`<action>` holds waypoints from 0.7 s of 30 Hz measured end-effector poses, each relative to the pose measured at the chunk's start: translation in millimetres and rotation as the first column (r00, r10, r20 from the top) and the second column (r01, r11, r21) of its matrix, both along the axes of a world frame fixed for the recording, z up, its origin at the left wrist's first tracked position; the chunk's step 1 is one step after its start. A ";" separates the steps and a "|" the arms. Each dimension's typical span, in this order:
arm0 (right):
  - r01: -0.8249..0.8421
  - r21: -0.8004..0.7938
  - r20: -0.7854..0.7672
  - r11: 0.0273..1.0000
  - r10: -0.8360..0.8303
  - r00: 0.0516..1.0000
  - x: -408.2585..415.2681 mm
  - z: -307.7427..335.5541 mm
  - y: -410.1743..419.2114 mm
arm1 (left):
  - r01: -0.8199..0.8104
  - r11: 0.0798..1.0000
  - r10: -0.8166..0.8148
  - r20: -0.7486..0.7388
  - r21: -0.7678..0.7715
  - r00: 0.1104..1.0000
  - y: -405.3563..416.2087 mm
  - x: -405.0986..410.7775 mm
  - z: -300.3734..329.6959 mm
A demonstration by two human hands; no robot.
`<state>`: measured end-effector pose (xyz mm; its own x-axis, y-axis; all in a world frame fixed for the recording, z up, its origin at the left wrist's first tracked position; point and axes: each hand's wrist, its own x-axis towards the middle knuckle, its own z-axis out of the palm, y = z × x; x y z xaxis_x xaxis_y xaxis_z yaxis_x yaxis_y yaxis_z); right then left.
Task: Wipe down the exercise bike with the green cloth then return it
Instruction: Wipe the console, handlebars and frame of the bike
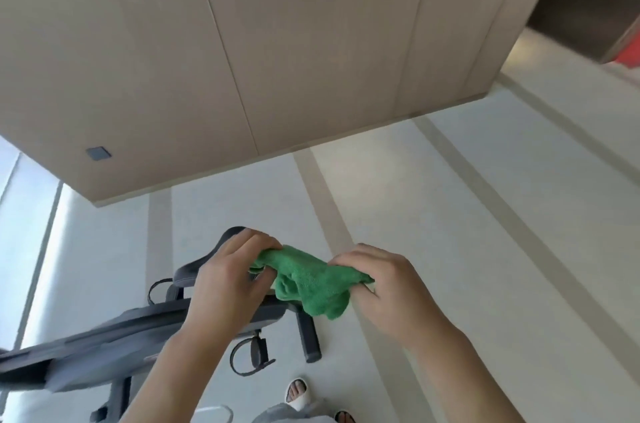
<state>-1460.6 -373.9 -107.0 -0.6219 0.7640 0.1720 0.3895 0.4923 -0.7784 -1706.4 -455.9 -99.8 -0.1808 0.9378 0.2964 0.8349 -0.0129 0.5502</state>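
The green cloth (311, 284) is off the machine, bunched and stretched between the person's two hands in the air above the exercise bike (138, 329). Its long axis runs roughly side to side, from the left hand down to the right, with a loose fold hanging from the middle. The left hand (228, 284) is closed on the cloth's upper left end, thumb and fingers pinching the fabric; the right hand (377, 287) is closed on the other end, fingers curled round the bunched corner. Neither palm is flat against the bike, so I'd say the cloth is being gathered or refolded between strokes, not wiping at this instant. The bike lies below the cloth and to its left: the dark handlebar (207, 256) curves up just behind the left hand, the grey frame runs away to the lower left, and a pedal with its strap (252, 353) hangs beneath the left forearm. The front foot bar (308, 336) sits nearly under the cloth's hanging fold. So the left hand is the nearer to the handlebar and frame, and any next wipe would have to travel down and leftward from where the cloth is held. Further out is pale floor, a wood-panelled wall beyond the bike, and a sandalled foot (298, 391) below it.
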 end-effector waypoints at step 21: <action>0.239 0.030 0.183 0.971 -0.240 0.953 -82.8 17.0 49.9 | 0.179 0.977 -0.190 0.085 0.116 0.978 99.8 -28.4 11.2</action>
<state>-1543.4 -324.0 -90.0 -0.4424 0.8934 0.0781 0.6328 0.3727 -0.6787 -1734.8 -356.0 -88.6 -0.0398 0.9215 0.3863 0.7567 -0.2247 0.6139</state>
